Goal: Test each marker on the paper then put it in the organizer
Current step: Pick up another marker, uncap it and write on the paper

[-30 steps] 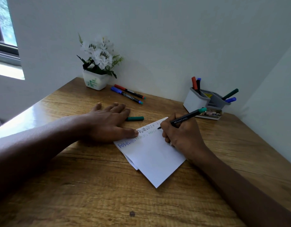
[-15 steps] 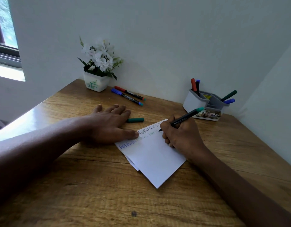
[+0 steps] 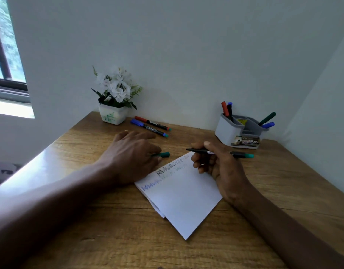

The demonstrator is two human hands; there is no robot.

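While your right hand is closed around the black-barrelled marker with the green end, the marker lies nearly level above the far corner of the folded white paper, its tip pointing left and clear of the sheet. Your left hand rests on the wooden counter at the paper's far-left edge, fingers extended over a green marker cap; whether the fingers grip the cap cannot be told. Scribbled test lines in black, green and blue run along the paper's far-left edge. At the far right of the counter stands the grey and white plastic organizer, holding a red, a blue and a black marker upright in its left compartment, and a green marker and a blue marker leaning to the right. A red-capped marker and a blue-capped marker lie side by side near the white flower pot at the far left.
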